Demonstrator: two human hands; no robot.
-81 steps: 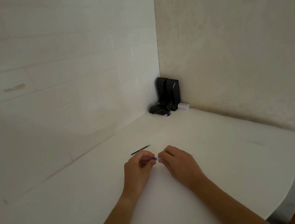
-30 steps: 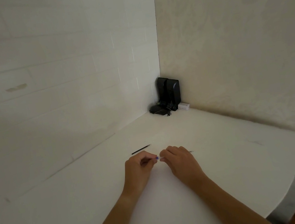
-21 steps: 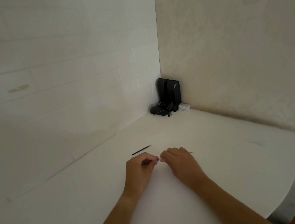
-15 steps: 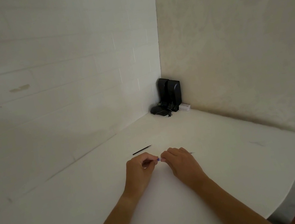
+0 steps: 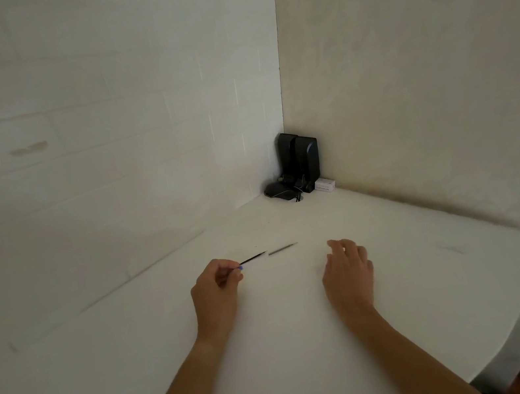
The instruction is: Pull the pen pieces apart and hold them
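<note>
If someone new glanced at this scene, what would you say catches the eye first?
The left hand at the centre of the white table, pinching a thin dark rod; a grey pin lies just beyond it. The right hand hovers open nearby, and black devices stand in the far corner.

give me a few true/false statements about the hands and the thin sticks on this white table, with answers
1. The left hand pinches a thin black stick with a blue end. True.
2. The right hand holds the grey stick. False: the grey stick lies on the table, apart from that hand, whose relaxed fingers hold nothing.
3. The grey stick lies between the two hands, nearer the black stick's tip. True.
4. The black devices stand at the table's near edge. False: they stand in the far corner by the walls.
5. A small white box sits beside the black devices. True.
</note>
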